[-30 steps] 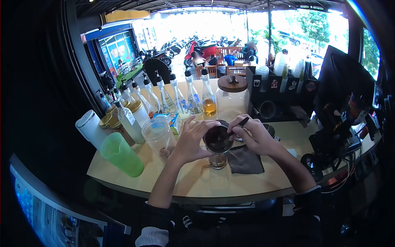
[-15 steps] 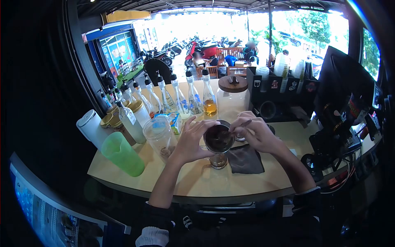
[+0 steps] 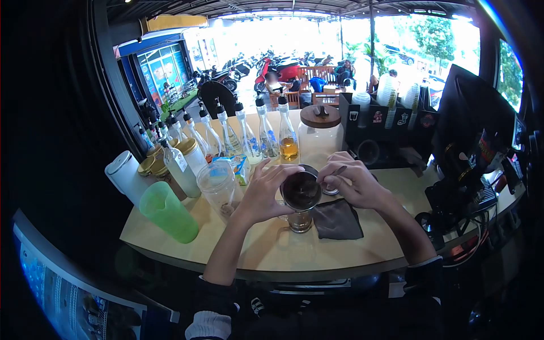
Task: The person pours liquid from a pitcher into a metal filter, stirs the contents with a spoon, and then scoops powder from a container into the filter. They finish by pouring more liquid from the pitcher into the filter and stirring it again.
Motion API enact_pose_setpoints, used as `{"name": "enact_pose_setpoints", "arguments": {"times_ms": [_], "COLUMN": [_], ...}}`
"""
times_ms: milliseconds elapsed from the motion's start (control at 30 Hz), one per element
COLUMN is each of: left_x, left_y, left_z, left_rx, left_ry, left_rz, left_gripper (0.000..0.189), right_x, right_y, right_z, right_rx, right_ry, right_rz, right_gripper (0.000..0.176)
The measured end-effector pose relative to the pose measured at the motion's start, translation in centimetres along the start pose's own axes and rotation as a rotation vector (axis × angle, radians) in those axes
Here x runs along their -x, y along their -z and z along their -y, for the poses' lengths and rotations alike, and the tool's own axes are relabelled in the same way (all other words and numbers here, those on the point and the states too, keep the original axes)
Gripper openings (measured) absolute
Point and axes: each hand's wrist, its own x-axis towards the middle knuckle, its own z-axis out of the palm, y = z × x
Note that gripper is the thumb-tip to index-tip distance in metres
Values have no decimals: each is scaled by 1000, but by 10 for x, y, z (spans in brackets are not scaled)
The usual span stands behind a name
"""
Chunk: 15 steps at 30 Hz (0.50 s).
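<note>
My left hand (image 3: 267,192) grips the rim of a round metal cup (image 3: 301,191) with dark contents, fingers at its top left and thumb lower down. Below the cup stands a glass mug (image 3: 300,222), partly hidden by it. My right hand (image 3: 354,182) pinches a thin utensil, perhaps a spoon, whose handle tip (image 3: 340,169) sticks out above the fingers; its lower end reaches the cup. A folded dark cloth (image 3: 338,220) lies right of the mug. Left of my left hand is a clear plastic jar (image 3: 218,190).
A green pitcher (image 3: 168,212) stands at the counter's left. Pump bottles (image 3: 266,136) line the back beside a wooden-lidded jar (image 3: 320,136). Stacked cups (image 3: 389,96) sit in a black holder at the back right. Several people (image 3: 345,72) and motorbikes are outside.
My right hand has shifted very slightly, with the utensil still in its fingers. My left hand and the cup stay nearly in place. A person outside has changed posture.
</note>
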Motion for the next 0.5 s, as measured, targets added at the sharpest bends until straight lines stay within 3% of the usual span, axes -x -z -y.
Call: {"name": "enact_pose_setpoints", "arguments": {"times_ms": [500], "left_x": [-1], "left_y": [-1], "left_z": [2], "left_rx": [-7], "left_ry": [20], "left_rz": [25], "left_gripper": [78], "right_x": [-5], "right_y": [-1], "right_z": [-1], "right_rx": [15], "right_ry": [-10], "right_rz": [18], "right_gripper": [13]}}
